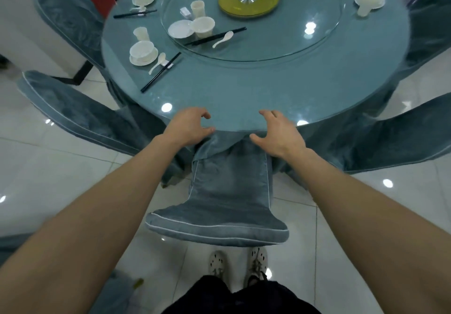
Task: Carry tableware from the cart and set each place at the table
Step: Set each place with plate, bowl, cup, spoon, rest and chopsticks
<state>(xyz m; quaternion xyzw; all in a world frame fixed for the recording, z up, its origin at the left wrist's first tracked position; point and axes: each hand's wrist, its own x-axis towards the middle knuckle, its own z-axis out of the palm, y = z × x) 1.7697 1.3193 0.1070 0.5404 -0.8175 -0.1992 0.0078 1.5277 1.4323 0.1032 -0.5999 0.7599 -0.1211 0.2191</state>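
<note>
Now, with your left hand (189, 128) and right hand (280, 133) empty, fingers loosely curled at the table's (219, 87) six o'clock edge, reach toward eleven o'clock and lift the bowl (203, 26) and plate (180, 29) squarely.

The left hand (189, 128) and right hand (280, 135) sit at the near edge of the bench (244, 89), with a chair (227, 191) directly below them. Ahead of them lies the turntable (280, 40). Ahead and left of the left hand, a bowl (142, 51) stands beside chopsticks (161, 72).
</note>
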